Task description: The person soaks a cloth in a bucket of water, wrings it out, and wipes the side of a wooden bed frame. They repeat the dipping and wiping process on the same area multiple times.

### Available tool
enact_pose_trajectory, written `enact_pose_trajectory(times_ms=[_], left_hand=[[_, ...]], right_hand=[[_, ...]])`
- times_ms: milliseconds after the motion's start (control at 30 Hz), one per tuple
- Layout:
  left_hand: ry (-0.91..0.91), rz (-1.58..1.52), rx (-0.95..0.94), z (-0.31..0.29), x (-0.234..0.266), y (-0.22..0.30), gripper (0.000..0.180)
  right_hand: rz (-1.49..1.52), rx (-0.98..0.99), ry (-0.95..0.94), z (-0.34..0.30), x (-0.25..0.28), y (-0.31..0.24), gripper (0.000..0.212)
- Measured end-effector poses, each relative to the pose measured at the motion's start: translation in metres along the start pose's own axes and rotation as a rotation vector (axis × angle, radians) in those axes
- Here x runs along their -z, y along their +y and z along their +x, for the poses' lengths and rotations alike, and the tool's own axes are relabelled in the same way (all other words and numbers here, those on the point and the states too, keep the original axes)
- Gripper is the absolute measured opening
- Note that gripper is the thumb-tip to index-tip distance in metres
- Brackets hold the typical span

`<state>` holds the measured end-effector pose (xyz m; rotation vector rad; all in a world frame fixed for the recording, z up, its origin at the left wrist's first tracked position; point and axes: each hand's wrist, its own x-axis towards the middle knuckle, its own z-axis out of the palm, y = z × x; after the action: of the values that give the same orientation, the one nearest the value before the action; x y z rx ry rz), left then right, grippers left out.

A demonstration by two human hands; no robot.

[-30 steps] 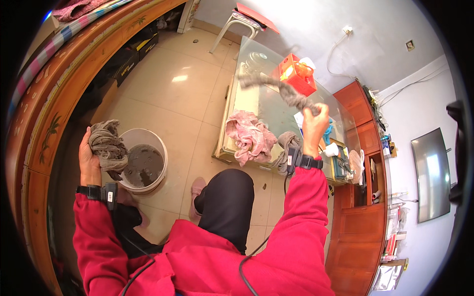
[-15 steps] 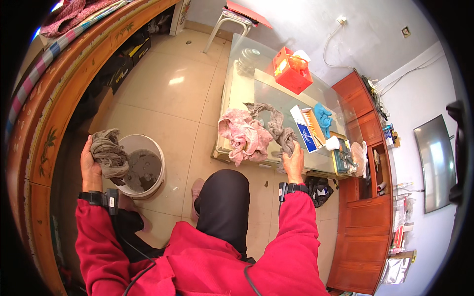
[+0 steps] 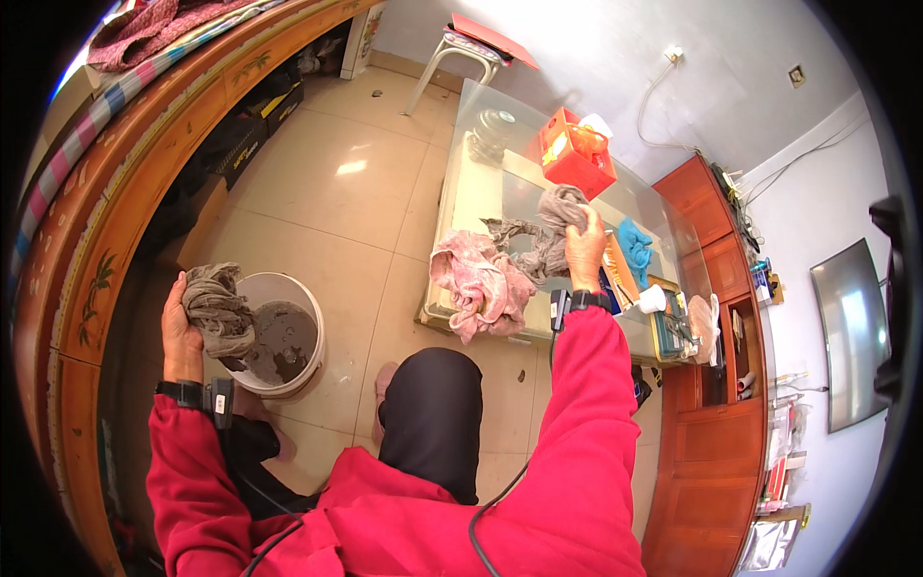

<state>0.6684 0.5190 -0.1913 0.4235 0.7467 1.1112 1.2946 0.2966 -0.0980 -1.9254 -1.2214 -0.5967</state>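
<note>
My left hand [image 3: 180,327] is closed around a bunched grey rag [image 3: 219,310], held beside the rim of a white bucket [image 3: 317,361]. Murky grey water fills the lower part of that bucket. On the right, my right hand [image 3: 585,252] grips one end of a long, twisted greyish-brown cloth [image 3: 562,208] above the glass-topped table [image 3: 461,178]. The rest of this cloth trails across the tabletop. Next to it a crumpled pink cloth [image 3: 481,284] lies on the table's near left corner and hangs over the edge.
A red box [image 3: 577,165] and a glass jar [image 3: 493,130] stand farther back on the table. Near my right hand are an open cardboard box [image 3: 620,269], a blue cloth [image 3: 635,245] and a white cup [image 3: 652,299]. A wooden bed frame [image 3: 106,240] runs along the left.
My right hand has moved away from me over the table, carrying one end of the greyish-brown cloth up and farther back. The left hand still holds its rag by the bucket.
</note>
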Motion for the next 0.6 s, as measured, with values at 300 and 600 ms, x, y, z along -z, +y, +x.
enact_pose_trajectory(times_ms=[300,600], left_hand=[[-0.033,-0.011,-0.051,-0.003,-0.008,0.001,0.018],[-0.039,0.007,-0.034,-0.008,-0.02,-0.002,0.015]], right_hand=[[0.029,-0.202,-0.951,0.02,0.001,0.008,0.088],[-0.267,0.34,-0.746,-0.012,-0.009,0.005,0.074]])
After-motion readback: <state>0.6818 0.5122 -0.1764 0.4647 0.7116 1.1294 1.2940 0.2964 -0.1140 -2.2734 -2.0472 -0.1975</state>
